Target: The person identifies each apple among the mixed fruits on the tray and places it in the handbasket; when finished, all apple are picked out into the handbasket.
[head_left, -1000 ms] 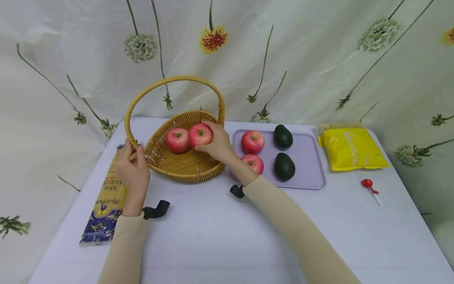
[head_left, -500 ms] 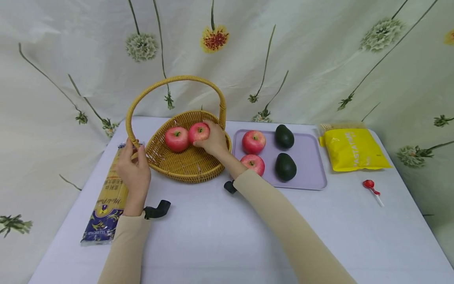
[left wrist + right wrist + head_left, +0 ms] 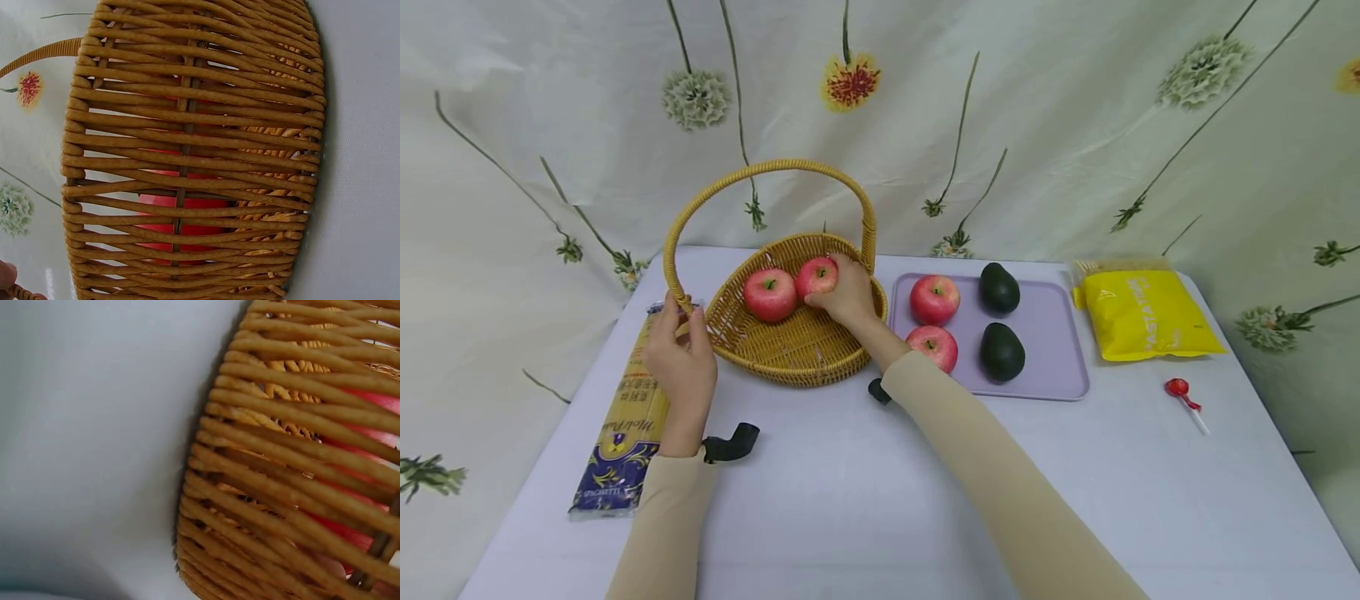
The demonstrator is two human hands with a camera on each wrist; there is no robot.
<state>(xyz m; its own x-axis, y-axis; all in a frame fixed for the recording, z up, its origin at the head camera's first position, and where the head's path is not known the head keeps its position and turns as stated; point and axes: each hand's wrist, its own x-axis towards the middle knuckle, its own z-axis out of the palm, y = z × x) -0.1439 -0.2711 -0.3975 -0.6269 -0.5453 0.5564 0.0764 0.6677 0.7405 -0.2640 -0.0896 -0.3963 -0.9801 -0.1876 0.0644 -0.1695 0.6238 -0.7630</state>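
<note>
A woven wicker basket [image 3: 797, 367] with a tall arched handle stands at the back left of the table. My left hand [image 3: 681, 358] pinches the foot of the handle on the basket's left side. Inside the basket my right hand [image 3: 852, 298] grips an apple [image 3: 815, 278], its fingers over the far side and thumb in front. Left of that one lies another red apple [image 3: 770, 295]. Both wrist views are filled mostly by the basket wall [image 3: 187, 144], with red apple skin showing through the weave. Left fingertips [image 3: 6, 275] appear at the left wrist view's lower corner.
On a lilac tray [image 3: 1052, 350] right of the basket sit two apples [image 3: 935, 300] and two avocados [image 3: 1002, 352]. Farther right are a yellow pasta bag [image 3: 1150, 317] and a red lollipop [image 3: 1178, 387]. A spaghetti pack [image 3: 617, 442] lies beside my left forearm.
My right hand has shifted slightly left and back in the basket with the apple, and the other apple has edged left. The left hand stays on the handle.
</note>
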